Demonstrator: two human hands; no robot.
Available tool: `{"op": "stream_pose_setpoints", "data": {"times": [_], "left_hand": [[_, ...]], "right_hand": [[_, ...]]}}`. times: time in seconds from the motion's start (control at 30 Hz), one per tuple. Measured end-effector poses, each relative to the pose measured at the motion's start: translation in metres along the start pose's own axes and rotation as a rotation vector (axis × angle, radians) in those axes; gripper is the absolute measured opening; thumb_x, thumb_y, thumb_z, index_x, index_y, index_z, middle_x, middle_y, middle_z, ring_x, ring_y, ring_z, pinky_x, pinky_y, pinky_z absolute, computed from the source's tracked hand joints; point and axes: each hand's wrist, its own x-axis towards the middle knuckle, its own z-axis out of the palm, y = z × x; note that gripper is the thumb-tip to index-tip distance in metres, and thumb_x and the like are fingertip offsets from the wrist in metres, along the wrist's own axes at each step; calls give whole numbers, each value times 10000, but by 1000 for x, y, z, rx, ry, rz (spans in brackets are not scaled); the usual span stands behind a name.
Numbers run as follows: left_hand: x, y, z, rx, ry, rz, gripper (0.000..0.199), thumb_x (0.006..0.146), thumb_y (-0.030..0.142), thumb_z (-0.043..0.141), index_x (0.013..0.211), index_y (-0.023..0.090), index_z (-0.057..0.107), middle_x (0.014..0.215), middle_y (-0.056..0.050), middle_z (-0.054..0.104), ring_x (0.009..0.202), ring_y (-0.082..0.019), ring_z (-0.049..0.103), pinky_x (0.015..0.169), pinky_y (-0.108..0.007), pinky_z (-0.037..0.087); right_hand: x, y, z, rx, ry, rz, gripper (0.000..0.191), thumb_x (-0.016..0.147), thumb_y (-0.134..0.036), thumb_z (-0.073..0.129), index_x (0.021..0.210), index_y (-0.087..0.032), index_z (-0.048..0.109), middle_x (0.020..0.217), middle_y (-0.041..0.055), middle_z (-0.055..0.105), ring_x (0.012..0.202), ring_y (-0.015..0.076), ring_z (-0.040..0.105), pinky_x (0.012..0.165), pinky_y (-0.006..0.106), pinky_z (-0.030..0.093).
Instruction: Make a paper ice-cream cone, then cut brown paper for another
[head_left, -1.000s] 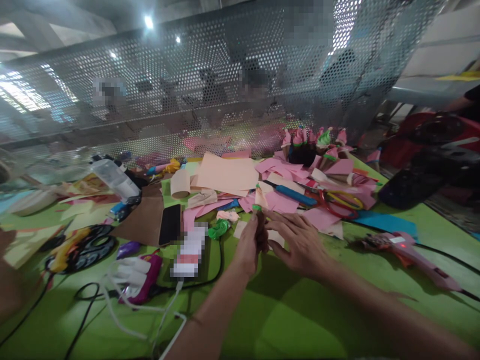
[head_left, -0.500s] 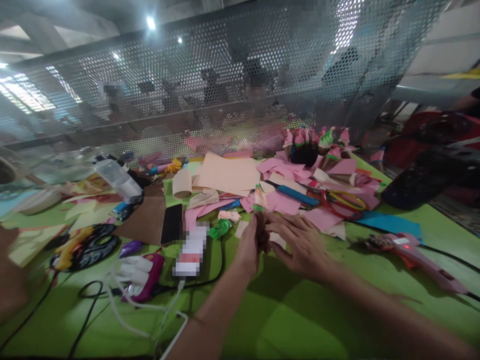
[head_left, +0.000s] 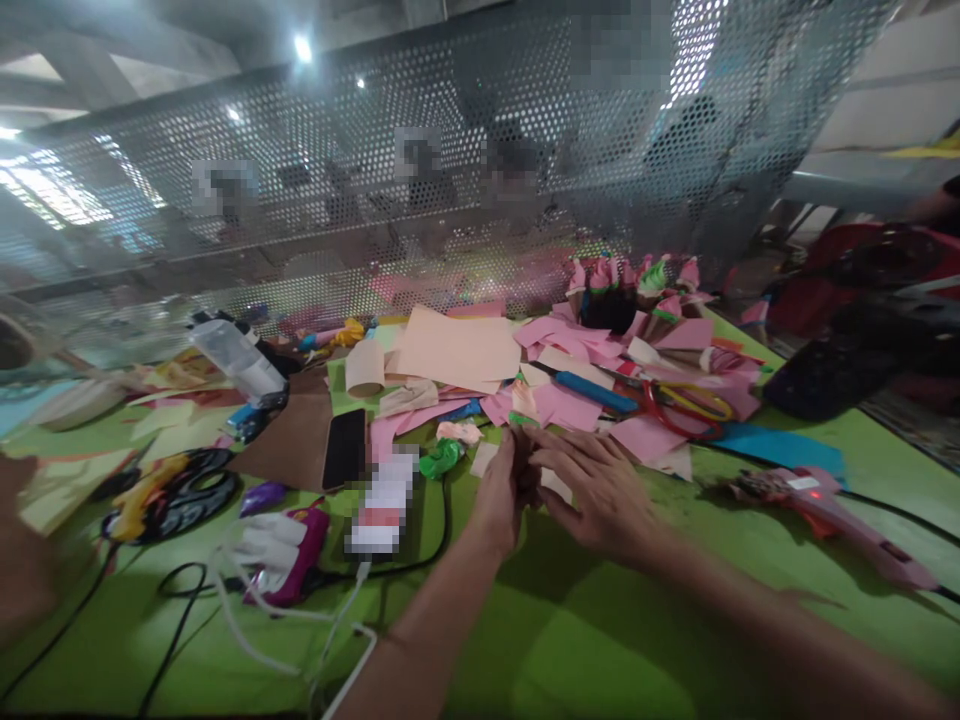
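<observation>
Upright between my hands is a small paper cone piece [head_left: 523, 400], pale peach on top with a green band at its lower part. My left hand [head_left: 501, 492] is closed round its base, which the fingers mostly hide. Against the same spot from the right lies my right hand [head_left: 592, 488], its fingers stretched out and touching the left fingertips. Just left of them, a crumpled green piece [head_left: 441, 458] and a peach scrap [head_left: 459, 432] rest on the table. Pink paper pieces [head_left: 566, 405] lie beyond the hands.
On the green table [head_left: 585, 640], a pink glue gun [head_left: 855, 530], red-handled scissors [head_left: 675, 410] and a blue cutter [head_left: 596, 390] lie right. Left are a black phone [head_left: 345, 450], a charging phone [head_left: 384, 505], a power strip [head_left: 296, 555] and cables. Another person's arm [head_left: 22, 540] shows far left.
Both hands stay almost in place round the small piece. Its peach top is tilted and shifted very slightly to the right.
</observation>
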Motion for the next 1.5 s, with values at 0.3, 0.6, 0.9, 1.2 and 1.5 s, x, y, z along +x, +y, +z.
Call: {"op": "stream_pose_setpoints", "data": {"times": [0.3,0.6,0.9,1.2,1.5], "left_hand": [[-1,5,1,28,-45,6,621,617,766,731,795,195,564,576,86,326,483,-67,265,436,-189,251],[1,1,-2,64,-83,11,588,665,758,698,819,210,550,577,82,320,499,-83,285,458,-197,261],[0,4,0,6,-50,-9,609,617,752,742,807,205,556,578,85,356,478,-71,288,437,-197,240],[-2,7,3,-3,-36,-51,655,581,783,737,832,205,561,600,76,404,484,-70,311,441,-202,252],[-1,6,2,-21,-33,-45,623,593,746,761,845,204,582,598,79,401,488,-71,321,435,-193,237]], "right_hand": [[1,2,-3,15,37,-1,161,907,-189,549,1062,-207,591,1280,100,698,1034,280,630,837,412,443],[2,0,-3,-46,28,-28,161,899,-191,545,1054,-202,587,1295,110,690,1004,265,638,819,400,441],[2,-1,-5,-30,47,-34,168,911,-191,537,1069,-199,594,1288,102,694,1004,261,635,834,398,452],[2,1,-4,-14,42,-17,141,908,-188,543,1039,-209,590,1298,106,689,988,260,637,826,399,445],[1,-1,-4,-4,15,-18,170,896,-183,544,1051,-206,609,1304,105,685,1013,267,637,826,411,458]]}}
